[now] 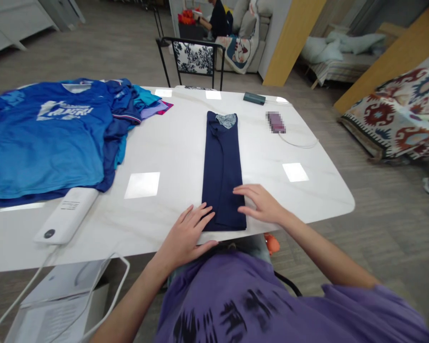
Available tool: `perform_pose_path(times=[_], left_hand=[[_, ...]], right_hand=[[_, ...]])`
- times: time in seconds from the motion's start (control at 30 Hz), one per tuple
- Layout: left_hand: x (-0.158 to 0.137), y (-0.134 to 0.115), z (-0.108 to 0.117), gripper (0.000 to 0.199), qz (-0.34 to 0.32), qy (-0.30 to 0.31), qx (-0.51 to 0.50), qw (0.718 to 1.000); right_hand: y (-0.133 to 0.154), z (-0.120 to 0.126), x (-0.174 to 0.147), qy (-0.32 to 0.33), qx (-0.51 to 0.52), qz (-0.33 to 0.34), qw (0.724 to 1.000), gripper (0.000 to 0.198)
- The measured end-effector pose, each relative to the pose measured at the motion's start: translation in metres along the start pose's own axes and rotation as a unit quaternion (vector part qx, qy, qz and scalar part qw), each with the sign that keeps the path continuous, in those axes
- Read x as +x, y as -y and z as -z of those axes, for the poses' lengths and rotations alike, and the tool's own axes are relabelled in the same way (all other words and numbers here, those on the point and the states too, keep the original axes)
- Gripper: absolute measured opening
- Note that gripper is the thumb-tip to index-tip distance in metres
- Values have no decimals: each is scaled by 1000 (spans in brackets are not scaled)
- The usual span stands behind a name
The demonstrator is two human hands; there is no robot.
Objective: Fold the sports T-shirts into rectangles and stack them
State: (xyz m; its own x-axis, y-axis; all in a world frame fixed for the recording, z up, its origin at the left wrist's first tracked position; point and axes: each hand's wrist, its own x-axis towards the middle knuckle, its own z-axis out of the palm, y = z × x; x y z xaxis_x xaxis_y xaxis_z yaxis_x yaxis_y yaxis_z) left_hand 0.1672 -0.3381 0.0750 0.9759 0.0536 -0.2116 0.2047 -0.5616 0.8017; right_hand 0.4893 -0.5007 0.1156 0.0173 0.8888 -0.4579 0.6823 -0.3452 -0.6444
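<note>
Navy garment (219, 166), folded into a long strip, lies on the surface (175, 147), near end within easy reach. Left hand (186, 234) and right hand (258, 204) sit over its 2 long edges, fingers loose, gripping nothing, probably to keep them straight. Shirt pile (57, 147) well left, likely for elbow room.

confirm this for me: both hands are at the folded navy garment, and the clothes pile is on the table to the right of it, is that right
The side is wrong: the head view shows the clothes pile on the table to the left of the folded navy garment. The left hand and right hand are at the garment, as you say.
</note>
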Motion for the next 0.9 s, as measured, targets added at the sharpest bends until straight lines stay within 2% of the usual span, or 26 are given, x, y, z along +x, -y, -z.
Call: perform_pose_path(times=[0.07, 0.13, 0.3, 0.53, 0.67, 0.8, 0.83, 0.9], left_hand=[[-10, -2, -4, 83, -12, 6, 13, 1000], [-15, -6, -10, 82, -17, 3, 29, 999], [-21, -23, -18, 59, -11, -25, 52, 998], [-31, -44, -20, 39, -16, -55, 52, 997], [-37, -74, -1, 31, -16, -50, 35, 998], [-38, -109, 48, 27, -56, -28, -47, 997], [-34, -114, 63, 26, -61, -38, -76, 995], [-17, -115, 90, 27, -54, -81, -119, 988]], right_hand=[[20, -20, -47, 19, -17, 24, 999, 80], [31, -39, -74, 20, -41, 24, 999, 90], [35, -65, -98, -11, -82, -1, 997, 73], [42, -66, -119, -23, -69, -7, 997, 64], [62, -39, -130, 20, 2, -4, 1000, 49], [95, 23, -138, 116, 122, 9, 986, 38], [102, 41, -135, 120, 139, 5, 983, 36], [110, 74, -120, 91, 146, -14, 985, 32]])
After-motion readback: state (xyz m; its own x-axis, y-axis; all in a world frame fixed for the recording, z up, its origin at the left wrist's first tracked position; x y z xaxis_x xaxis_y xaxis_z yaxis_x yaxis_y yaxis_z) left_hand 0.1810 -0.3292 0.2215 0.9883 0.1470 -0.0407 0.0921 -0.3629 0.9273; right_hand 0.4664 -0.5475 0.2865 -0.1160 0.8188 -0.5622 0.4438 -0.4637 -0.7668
